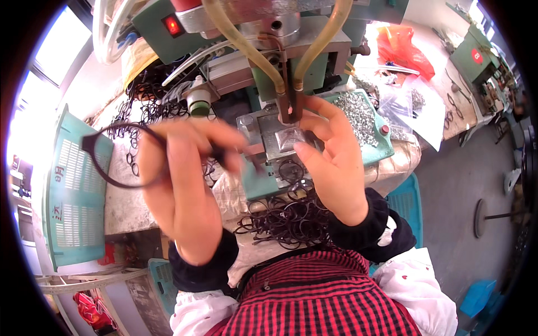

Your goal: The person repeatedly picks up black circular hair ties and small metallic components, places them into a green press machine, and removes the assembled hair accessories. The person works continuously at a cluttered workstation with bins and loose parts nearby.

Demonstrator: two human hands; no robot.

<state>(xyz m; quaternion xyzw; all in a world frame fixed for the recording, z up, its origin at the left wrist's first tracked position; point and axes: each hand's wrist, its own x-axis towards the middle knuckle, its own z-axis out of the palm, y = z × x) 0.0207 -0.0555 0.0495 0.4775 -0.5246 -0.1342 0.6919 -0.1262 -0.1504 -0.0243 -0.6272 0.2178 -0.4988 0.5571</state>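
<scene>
The left hand (179, 168) grips a black eyeglass frame (112, 157), lifted above the bench's left side. The right hand (330, 162) hovers half-open, empty, fingertips beside the small metal plate (288, 140) under the machine's copper tip (290, 106). A finger straying beneath that tip risks a burn or pinch, I judge.

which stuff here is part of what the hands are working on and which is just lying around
In use:
- left hand gripping a thin black plastic spectacle frame
- right hand at the small grey metal plate under the green machine's brass-coloured head
- heap of black frames in the lap

Lying about:
- teal perforated plastic crate
- orange plastic bag
- tray of small silvery metal bits
</scene>
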